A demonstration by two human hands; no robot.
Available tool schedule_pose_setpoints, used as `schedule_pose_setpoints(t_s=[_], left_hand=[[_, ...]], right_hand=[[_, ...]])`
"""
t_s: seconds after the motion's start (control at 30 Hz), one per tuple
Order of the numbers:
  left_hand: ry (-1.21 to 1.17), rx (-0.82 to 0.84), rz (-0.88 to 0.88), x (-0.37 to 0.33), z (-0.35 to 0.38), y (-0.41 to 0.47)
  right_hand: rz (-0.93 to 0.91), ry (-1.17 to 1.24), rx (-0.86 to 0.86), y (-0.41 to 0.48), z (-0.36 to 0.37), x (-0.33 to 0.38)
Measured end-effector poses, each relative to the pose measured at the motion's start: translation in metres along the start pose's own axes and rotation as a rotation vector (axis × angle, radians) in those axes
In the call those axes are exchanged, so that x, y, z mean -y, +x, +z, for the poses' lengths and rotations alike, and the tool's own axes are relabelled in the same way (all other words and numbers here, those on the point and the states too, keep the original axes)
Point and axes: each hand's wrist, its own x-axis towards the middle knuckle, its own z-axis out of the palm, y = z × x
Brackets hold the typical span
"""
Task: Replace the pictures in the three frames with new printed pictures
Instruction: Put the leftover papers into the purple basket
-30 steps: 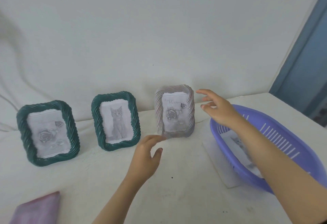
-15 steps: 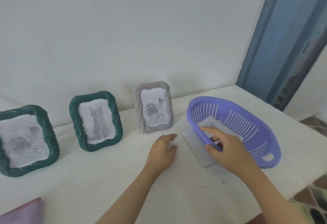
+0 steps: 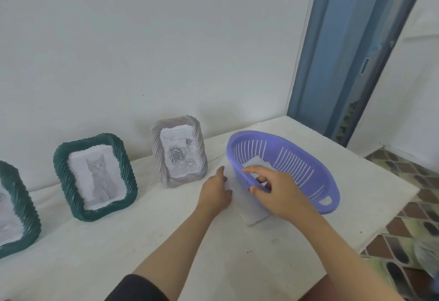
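Three picture frames stand along the wall: a green frame (image 3: 14, 208) cut off at the left edge, a green frame with a cat print (image 3: 95, 177), and a grey frame with a rose print (image 3: 179, 151). A purple slotted basket (image 3: 299, 145) sits to the right with printed paper (image 3: 257, 163) inside it. Beneath the basket lies a white sheet (image 3: 255, 217). My right hand (image 3: 282, 196) grips the basket's near rim, thumb outside and fingers inside. Beside the basket, my left hand (image 3: 216, 193) rests flat with straight fingers at the sheet's left edge.
The white table (image 3: 166, 241) ends just right of the basket, with tiled floor (image 3: 403, 234) below. A blue door frame (image 3: 344, 63) stands behind the table's far right corner. The white wall runs close behind the frames.
My right hand came away from beside the grey frame and took hold of the basket rim. My left hand slid right to the sheet. The view swung right.
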Motion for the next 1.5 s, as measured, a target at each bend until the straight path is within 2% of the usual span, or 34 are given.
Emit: schedule_pose_setpoints(t_s=[0.23,0.5,0.7,0.97,1.2,1.23,1.33,1.4,1.5], left_hand=[[-0.140,-0.045,-0.080,-0.007,0.002,0.003],[-0.200,-0.059,-0.083,-0.014,-0.002,-0.001],[-0.381,-0.111,-0.121,-0.011,-0.010,-0.004],[-0.657,-0.140,-0.239,0.003,-0.037,-0.023],[-0.834,-0.188,-0.259,0.014,-0.073,-0.051],[-0.846,-0.199,-0.261,0.013,-0.077,-0.055],[-0.850,-0.239,-0.267,0.010,-0.086,-0.069],[-0.848,-0.264,-0.264,0.007,-0.088,-0.078],[-0.848,-0.256,-0.255,0.000,-0.088,-0.094]], right_hand=[[-0.012,0.003,-0.038,-0.001,-0.005,-0.001],[-0.028,0.031,-0.109,-0.002,-0.013,-0.002],[-0.053,0.026,-0.149,-0.001,-0.017,-0.002],[-0.032,0.019,-0.088,-0.005,-0.006,-0.005],[0.022,-0.029,0.030,-0.016,0.010,0.000],[0.026,-0.077,0.020,-0.018,0.015,0.001],[-0.128,-0.338,-0.197,-0.028,0.038,0.010],[-0.219,-0.295,-0.206,-0.037,0.058,0.025],[-0.184,-0.088,-0.062,-0.047,0.085,0.047]])
